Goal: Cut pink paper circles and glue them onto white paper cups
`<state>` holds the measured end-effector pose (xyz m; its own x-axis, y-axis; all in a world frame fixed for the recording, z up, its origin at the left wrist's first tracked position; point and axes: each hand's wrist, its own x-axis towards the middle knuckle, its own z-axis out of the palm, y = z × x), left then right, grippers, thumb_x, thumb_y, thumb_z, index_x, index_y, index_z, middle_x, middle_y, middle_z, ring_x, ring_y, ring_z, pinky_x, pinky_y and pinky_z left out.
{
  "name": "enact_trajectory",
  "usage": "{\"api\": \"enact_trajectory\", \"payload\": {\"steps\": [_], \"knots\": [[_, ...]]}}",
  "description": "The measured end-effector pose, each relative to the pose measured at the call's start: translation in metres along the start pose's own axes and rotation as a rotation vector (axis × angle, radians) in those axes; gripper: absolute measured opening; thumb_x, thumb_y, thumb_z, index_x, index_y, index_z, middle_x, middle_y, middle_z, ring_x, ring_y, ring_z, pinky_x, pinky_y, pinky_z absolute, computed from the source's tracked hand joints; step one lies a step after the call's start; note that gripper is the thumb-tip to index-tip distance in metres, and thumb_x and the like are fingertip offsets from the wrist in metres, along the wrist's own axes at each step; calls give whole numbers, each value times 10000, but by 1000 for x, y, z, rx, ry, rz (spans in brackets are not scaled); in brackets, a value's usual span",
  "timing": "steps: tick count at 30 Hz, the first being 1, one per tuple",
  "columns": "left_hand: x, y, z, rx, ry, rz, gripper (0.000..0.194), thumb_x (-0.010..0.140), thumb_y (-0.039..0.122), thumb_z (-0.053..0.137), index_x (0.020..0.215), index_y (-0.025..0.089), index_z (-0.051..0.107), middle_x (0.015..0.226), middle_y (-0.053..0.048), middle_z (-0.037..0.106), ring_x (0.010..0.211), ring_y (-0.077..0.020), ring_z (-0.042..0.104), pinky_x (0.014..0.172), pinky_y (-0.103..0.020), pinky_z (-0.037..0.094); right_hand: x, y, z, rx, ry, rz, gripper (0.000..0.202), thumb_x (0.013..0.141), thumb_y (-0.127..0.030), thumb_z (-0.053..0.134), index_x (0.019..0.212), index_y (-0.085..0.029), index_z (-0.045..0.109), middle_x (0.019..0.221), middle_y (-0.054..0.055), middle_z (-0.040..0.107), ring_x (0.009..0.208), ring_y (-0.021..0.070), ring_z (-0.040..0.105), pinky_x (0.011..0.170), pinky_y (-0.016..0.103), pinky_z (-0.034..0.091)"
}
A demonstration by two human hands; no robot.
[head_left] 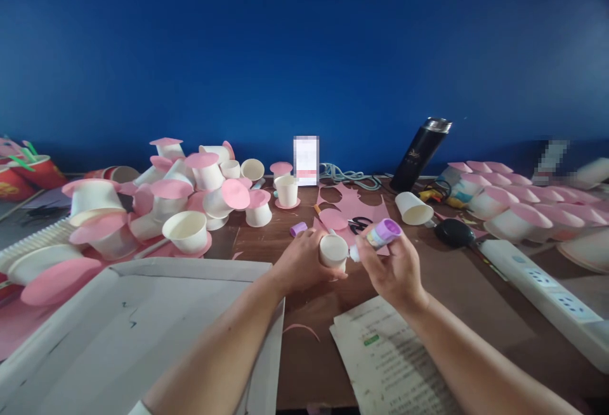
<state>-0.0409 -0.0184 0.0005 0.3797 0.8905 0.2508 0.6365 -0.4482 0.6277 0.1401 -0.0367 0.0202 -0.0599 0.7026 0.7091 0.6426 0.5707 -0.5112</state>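
My left hand is wrapped round a white paper cup, whose round end faces up toward me. In my right hand is a glue stick with a purple base, its white tip close to the cup's rim; whether they touch I cannot tell. The glue stick's purple cap lies on the table just beyond my left hand. Behind the cup are a pink paper disc, black-handled scissors and a cut-up pink paper sheet.
Many paper cups with pink discs crowd the left, with more capped cups at right. A white box lid, printed papers, a power strip, a black bottle and a lying cup surround my hands.
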Motion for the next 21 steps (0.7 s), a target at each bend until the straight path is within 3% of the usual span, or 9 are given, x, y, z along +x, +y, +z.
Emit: {"api": "enact_trajectory", "payload": {"steps": [3, 9, 14, 21], "knots": [[1, -1, 0, -15, -6, -31, 510, 588, 416, 763, 1008, 196, 574, 1014, -86, 612, 930, -264, 554, 801, -389, 438, -2, -1, -1, 86, -10, 60, 87, 846, -287, 577, 861, -203, 560, 783, 27, 620, 717, 175, 590, 714, 314, 466], [2, -7, 4, -29, -5, 1, 553, 564, 405, 785, 1029, 194, 571, 1020, -85, 604, 945, -271, 542, 818, -407, 433, -1, -4, 3, 35, -135, -33, 124, 822, -312, 595, 789, -206, 538, 762, 29, 585, 711, 186, 561, 687, 320, 447], [1, -6, 4, -19, 20, 6, 503, 603, 424, 758, 994, 193, 543, 998, -73, 596, 924, -256, 538, 803, -398, 432, 2, 4, 3, -23, -14, 11, 152, 818, -328, 598, 764, -207, 525, 735, 21, 582, 676, 179, 556, 677, 314, 442], [1, -5, 3, -19, 14, -3, 478, 624, 430, 748, 990, 200, 543, 993, -61, 587, 922, -244, 534, 800, -385, 420, 3, 7, -1, 121, 77, 61, 102, 832, -297, 592, 820, -199, 564, 722, 10, 602, 655, 151, 575, 672, 286, 461]]}}
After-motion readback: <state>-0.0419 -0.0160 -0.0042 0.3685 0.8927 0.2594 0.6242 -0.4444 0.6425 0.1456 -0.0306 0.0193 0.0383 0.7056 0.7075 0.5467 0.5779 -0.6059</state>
